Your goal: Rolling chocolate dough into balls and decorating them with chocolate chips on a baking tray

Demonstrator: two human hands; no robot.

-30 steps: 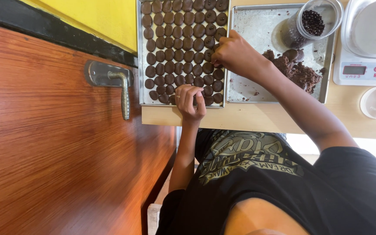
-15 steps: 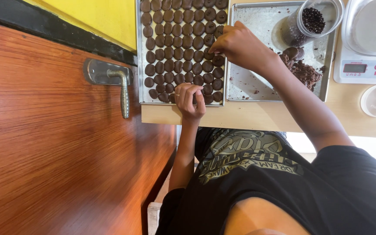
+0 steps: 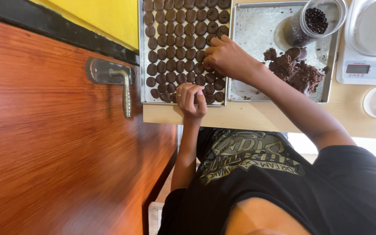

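Pale wooden tabletop carries two metal trays side by side, hemmed by an orange-brown door with a metal handle close to the filled tray's outer edge. One hand curls shut at that tray's near rim, though whether it grips anything cannot be told, while the other hand presses bunched fingertips onto a dark round cookie by the seam between the trays. Open metal shows on the second tray beside the dough heap, the jar of dark chips, and a white scale.
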